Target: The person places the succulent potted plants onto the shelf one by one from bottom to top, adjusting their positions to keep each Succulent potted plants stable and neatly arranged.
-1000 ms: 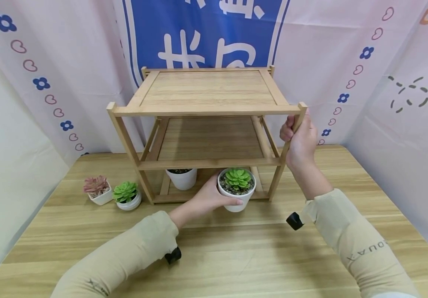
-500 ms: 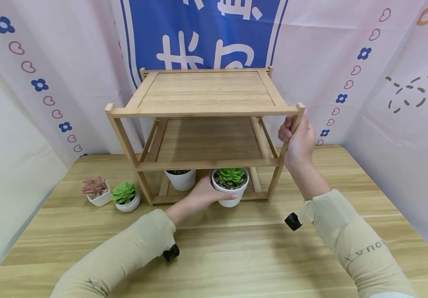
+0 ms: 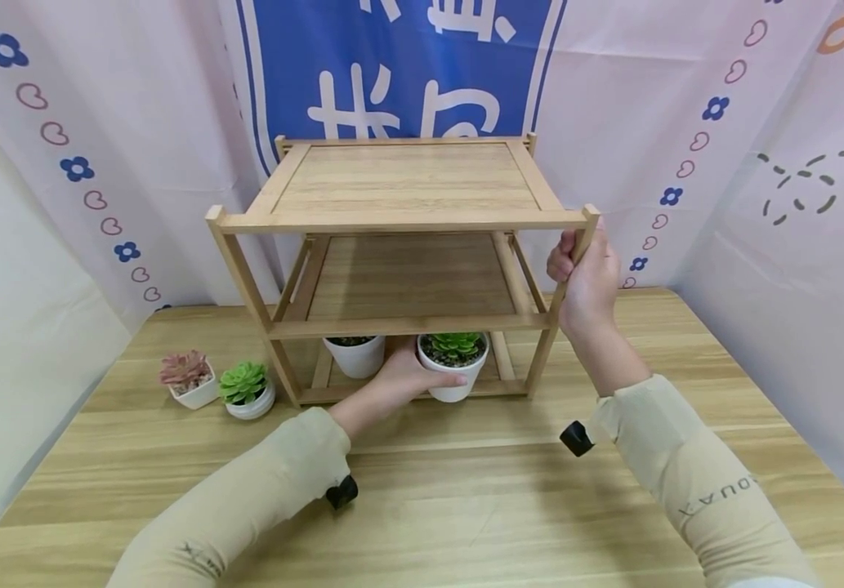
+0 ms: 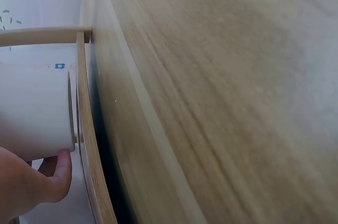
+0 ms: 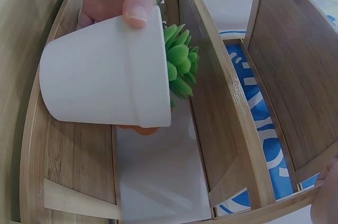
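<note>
My left hand (image 3: pixel 395 380) grips a white pot (image 3: pixel 454 384) with a green artificial succulent (image 3: pixel 453 346) in it, thumb across the front. The pot is at the front of the wooden rack's (image 3: pixel 407 175) bottom tier, partly under the middle shelf; the right wrist view shows the pot (image 5: pixel 105 71) between the two lower boards. Whether its base touches the bottom shelf I cannot tell. My right hand (image 3: pixel 587 282) holds the rack's right front post, fingers curled round it. A second white pot (image 3: pixel 357 358) stands on the bottom tier to the left, its plant hidden by the middle shelf.
On the table (image 3: pixel 466 506), left of the rack, stand a small pot with a green succulent (image 3: pixel 243 384) and a square one with a reddish succulent (image 3: pixel 186 374). A printed curtain (image 3: pixel 613 98) hangs close behind the rack.
My left hand has carried the potted succulent a little left and back, toward the rack's bottom tier. The right hand keeps its hold on the post.
</note>
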